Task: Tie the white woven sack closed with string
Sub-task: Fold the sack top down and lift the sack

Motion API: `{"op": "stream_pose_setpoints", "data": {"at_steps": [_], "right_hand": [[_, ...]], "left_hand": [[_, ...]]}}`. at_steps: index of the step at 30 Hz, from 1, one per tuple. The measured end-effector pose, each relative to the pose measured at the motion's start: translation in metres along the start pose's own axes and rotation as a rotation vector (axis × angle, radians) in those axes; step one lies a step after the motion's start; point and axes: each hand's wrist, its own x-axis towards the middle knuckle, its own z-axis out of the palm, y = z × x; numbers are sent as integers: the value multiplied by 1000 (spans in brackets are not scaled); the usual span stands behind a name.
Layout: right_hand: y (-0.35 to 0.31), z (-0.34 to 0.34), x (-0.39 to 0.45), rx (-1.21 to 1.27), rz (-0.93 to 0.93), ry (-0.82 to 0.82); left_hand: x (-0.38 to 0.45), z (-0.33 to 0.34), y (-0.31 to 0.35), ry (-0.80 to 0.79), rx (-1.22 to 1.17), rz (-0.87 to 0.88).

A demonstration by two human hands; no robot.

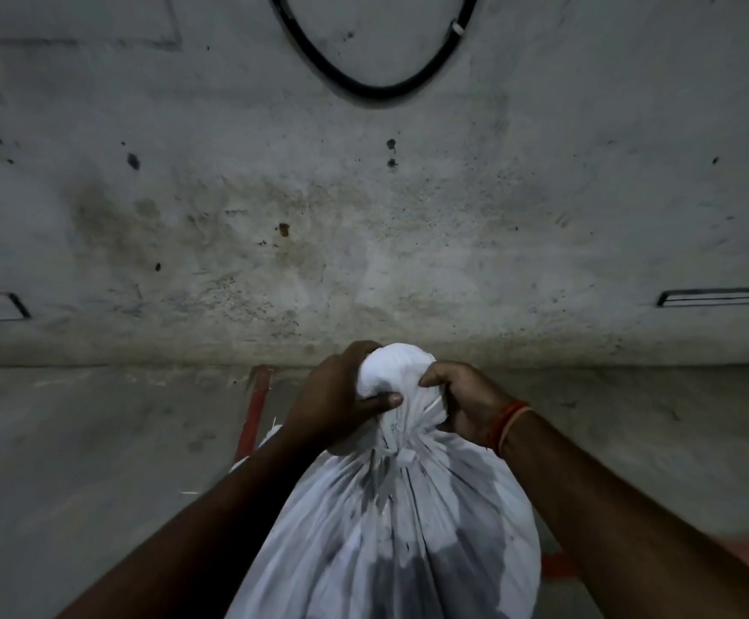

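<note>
While the white woven sack (390,529) stands full in the lower centre of the frame, both hands work at its gathered neck. Left hand (337,404): fingers curled round the bunched top from the left, thumb pressed across the front of the neck just under the puffed crown of cloth. Right hand (462,404): fingers clamped on the neck from the right, thumb tip pinching the fabric at the crown's edge. Orange thread bands (508,424) sit on the right wrist.

String (392,451): a pale band appears to cinch the neck just below the hands, pleats fanning out beneath it. Whether a knot is finished cannot be told; loose ends are not clearly visible.

Handling, as a judgement: the sack looks well filled and probably heavy, so it is best left standing on the floor rather than lifted by the neck. The woven cloth is soft enough to pleat but likely slick and springy, so the bunch may loosen if the grip eases. The best hold is tight round the neck just above the string, one hand keeping the gather while the other works the ends.

Surroundings: stained concrete wall (363,216) across the upper frame, a black cable loop (377,93) at upper centre, a red bar (254,408) left of the sack on the concrete floor (95,440).
</note>
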Motion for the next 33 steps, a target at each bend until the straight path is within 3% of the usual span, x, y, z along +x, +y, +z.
{"op": "stream_pose_setpoints", "data": {"at_steps": [4,7,11,15,20,25,27,30,33], "right_hand": [[3,-9,-1,84,23,-81],[6,-6,-6,165,29,-135],[20,-5,-3,255,36,-118],[31,-13,7,209,-46,-21],[33,-30,5,-12,-318,67],[53,-28,11,-140,-349,283],[54,-27,13,-378,-393,302],[38,-27,0,-724,-540,223],[22,-22,-16,-1006,-630,-61]], "left_hand": [[5,-14,8,-61,113,2],[6,-18,16,-207,132,-19],[10,-20,20,-320,159,-66],[4,-14,13,-273,-46,-155],[-5,-8,-6,-173,-458,-265],[-9,1,-13,-267,-660,-235],[-10,3,-11,-306,-733,-274],[-6,1,-13,-350,-738,-344],[2,-4,-9,-388,-697,-379]]}}
